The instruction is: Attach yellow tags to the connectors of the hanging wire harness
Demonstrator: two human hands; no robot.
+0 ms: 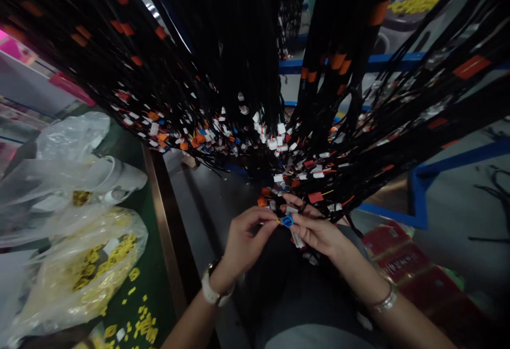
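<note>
In the head view my right hand (321, 233) grips a small blue connector (287, 221), its open face turned up. My left hand (247, 236) is closed in a pinch on a tiny yellow piece (278, 221) right at the connector's left side. Whether that piece sits inside the connector cannot be made out. Around my fingers hang wire harness ends with white connectors (278, 178), a red connector (315, 197) and an orange connector (262, 201). Black wire bundles (243, 35) with orange tape bands come down from above.
On the left, a green table (157, 285) bears a plastic bag of yellow pieces (99, 264), loose yellow pieces (145, 328) and a tipped white tub (119, 176). A blue frame (419, 197) stands on the right, with red packages (410, 269) below it.
</note>
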